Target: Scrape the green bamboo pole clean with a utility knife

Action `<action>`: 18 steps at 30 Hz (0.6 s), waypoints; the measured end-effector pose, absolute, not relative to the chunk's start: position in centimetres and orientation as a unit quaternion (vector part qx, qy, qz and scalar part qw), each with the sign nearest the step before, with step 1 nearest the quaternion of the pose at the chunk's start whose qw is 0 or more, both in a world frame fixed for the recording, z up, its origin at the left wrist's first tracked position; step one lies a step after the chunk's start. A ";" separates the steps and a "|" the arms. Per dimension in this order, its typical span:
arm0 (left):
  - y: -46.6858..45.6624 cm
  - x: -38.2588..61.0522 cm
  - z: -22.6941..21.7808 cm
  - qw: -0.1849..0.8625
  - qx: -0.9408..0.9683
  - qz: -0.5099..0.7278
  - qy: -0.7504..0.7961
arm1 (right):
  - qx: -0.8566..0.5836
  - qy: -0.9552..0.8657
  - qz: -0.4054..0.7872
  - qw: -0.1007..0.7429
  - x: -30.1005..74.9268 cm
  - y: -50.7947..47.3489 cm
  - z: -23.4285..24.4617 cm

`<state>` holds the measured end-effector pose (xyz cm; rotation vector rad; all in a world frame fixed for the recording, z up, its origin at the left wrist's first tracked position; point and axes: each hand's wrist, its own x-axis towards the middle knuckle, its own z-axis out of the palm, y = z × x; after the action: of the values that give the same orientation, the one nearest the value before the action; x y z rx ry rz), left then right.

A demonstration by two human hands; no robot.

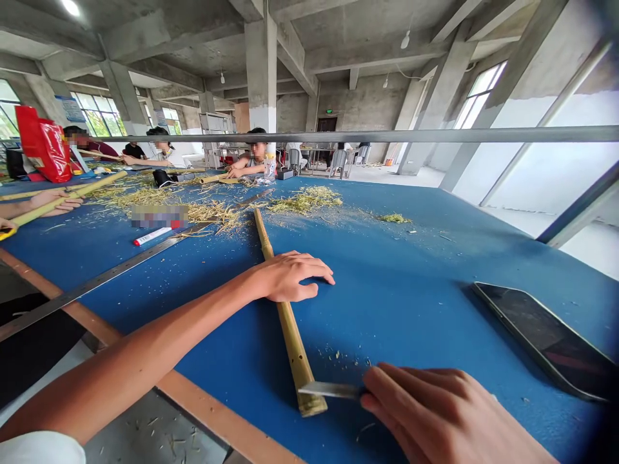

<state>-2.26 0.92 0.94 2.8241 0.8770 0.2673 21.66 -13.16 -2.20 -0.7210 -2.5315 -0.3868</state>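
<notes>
A bamboo tube [293, 338] with small holes near its close end lies on the blue table [387, 277], pointing away from me. My left hand [290, 276] rests across the middle of the tube, palm down, thumb and fingers stretched out to the right. In my right hand [430, 412] is a knife [331, 389], its handle mostly hidden by my closed fingers. The blade points left and lies over the close end of the tube; whether it touches the surface I cannot tell. Small shavings are scattered just right of the tube.
A phone [546, 335] lies at the right. Leftward are a long steel ruler [120, 267], a marker [157, 234] and piles of shavings [304, 200]. At far left another person's hands [53, 201] hold a bamboo piece. More people sit across the table; a metal bar [387, 136] spans the view.
</notes>
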 end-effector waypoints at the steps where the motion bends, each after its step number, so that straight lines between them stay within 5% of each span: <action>1: 1.0 -2.1 0.9 0.081 0.948 0.097 0.291 | -0.259 -0.930 -0.128 0.227 21.5 -13.0 -2.0; 18: 1.6 -1.7 0.8 0.072 0.950 0.099 0.287 | -0.239 -0.946 -0.115 0.186 21.0 -13.7 -2.5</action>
<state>-1.68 1.59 0.79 2.8554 0.8625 0.2983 20.99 -13.71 -2.49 -0.6726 -2.6654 -0.3229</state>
